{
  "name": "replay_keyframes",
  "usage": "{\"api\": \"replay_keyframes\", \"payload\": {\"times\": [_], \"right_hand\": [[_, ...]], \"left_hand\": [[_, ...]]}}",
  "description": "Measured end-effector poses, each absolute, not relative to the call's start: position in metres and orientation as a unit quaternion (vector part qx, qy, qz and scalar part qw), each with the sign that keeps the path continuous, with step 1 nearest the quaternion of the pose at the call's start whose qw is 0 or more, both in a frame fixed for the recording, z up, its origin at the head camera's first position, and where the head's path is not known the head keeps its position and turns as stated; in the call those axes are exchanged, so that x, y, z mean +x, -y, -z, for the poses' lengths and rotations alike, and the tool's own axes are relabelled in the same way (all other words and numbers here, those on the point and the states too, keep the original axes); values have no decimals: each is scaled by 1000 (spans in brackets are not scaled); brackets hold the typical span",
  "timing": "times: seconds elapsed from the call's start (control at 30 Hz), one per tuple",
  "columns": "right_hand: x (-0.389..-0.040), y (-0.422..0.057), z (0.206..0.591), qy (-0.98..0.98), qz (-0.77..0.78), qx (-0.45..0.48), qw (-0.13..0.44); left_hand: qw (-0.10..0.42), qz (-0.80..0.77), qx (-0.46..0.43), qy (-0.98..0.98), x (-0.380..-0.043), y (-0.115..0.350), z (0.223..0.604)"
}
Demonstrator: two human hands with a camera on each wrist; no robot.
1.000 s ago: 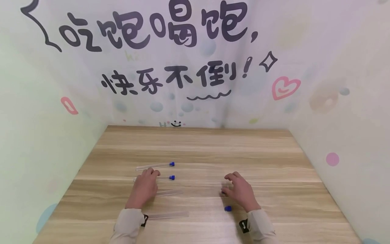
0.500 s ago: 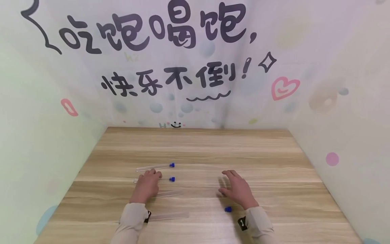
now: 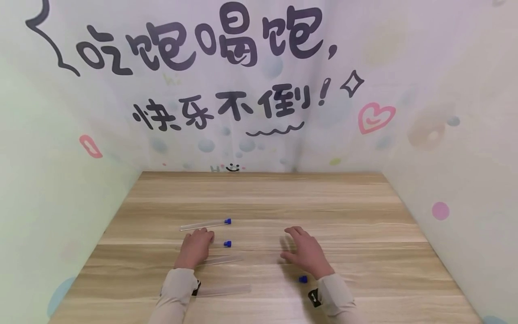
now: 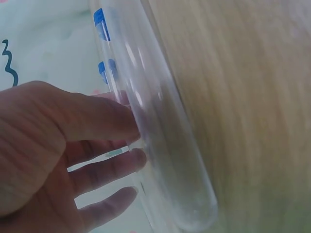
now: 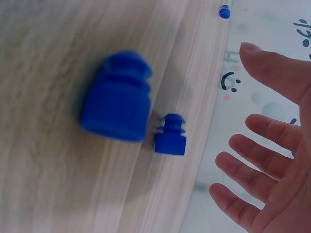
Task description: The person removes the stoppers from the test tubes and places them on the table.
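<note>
My left hand [image 3: 195, 249] hovers over or rests on the middle of a row of clear test tubes, its fingers loosely bent. In the left wrist view, the thumb and fingers sit beside a large uncapped tube [image 4: 167, 141]; whether they touch any tube is unclear. The farthest tube [image 3: 204, 225] has a blue stopper in its end. A second tube with a blue stopper [image 3: 228, 244] lies partly under the hand. My right hand [image 3: 306, 253] is held above the table with fingers spread, nothing in it. Two loose blue stoppers, one near [image 5: 119, 99] and one farther [image 5: 171, 136], stand close by.
Another uncapped tube [image 3: 224, 259] lies to the right of the left thumb, and the nearest one [image 3: 226, 290] runs beside the left wrist. The wooden tabletop [image 3: 259, 193] ends at a white printed wall [image 3: 259, 153], with walls on both sides.
My right hand has shifted left, away from over the farther loose stopper's side. The second stoppered tube has slid slightly nearer to me. The left hand has barely moved.
</note>
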State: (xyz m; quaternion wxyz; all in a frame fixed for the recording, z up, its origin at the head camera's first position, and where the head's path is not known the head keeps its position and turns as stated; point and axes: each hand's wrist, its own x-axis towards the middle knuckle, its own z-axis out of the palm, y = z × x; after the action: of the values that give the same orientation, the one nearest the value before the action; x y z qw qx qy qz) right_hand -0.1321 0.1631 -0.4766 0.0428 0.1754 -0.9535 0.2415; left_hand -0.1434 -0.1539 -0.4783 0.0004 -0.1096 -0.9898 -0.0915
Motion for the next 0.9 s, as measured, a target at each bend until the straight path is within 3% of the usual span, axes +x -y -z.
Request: {"api": "replay_keyframes", "payload": {"times": [0.57,0.9], "right_hand": [[-131,-151,474,950,-240,195,47],[-131,-145,473,950,-237,199,48]], "left_hand": [[14,72,-131,989,-147,153,484],[53,70,-154,984,-144,143,469]]}}
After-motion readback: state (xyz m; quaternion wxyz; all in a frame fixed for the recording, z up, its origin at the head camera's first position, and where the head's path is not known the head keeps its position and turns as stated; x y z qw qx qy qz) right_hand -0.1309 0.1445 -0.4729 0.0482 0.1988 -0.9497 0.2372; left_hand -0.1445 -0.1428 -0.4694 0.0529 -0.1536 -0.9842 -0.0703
